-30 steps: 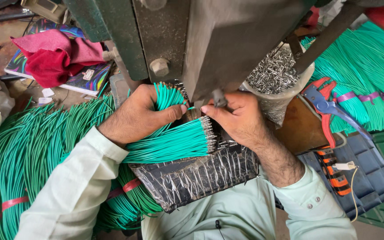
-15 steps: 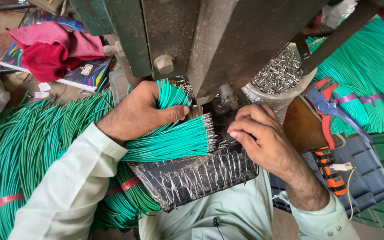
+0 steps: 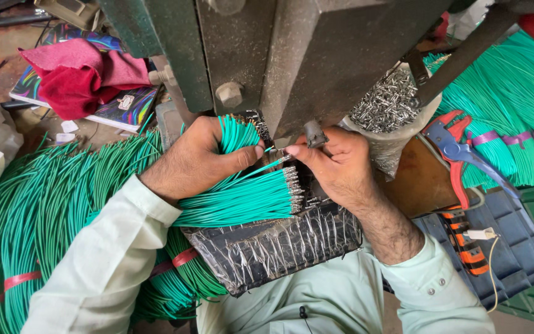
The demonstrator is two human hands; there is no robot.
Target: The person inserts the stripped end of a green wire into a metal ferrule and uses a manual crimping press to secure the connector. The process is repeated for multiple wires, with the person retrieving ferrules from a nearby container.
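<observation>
My left hand (image 3: 196,158) grips a bundle of green wires (image 3: 242,198) whose ends carry small metal terminals, fanned out over a black foil-wrapped block (image 3: 279,247). My right hand (image 3: 335,164) pinches the tip of a single green wire (image 3: 273,164) pulled from that bundle, right under the green metal press (image 3: 292,55). The fingertips of both hands nearly touch. Pale long sleeves cover both my forearms.
Large hanks of green wire (image 3: 26,210) tied with red bands lie at left, more (image 3: 514,130) at right. A bag of loose metal terminals (image 3: 387,102) sits by the press. Red-handled cutters (image 3: 458,148), an orange tool (image 3: 465,247), a red cloth (image 3: 78,77) on a book.
My right hand dropped toward the block half a second ago, then came back up under the press holding one wire. The left hand kept its grip on the bundle.
</observation>
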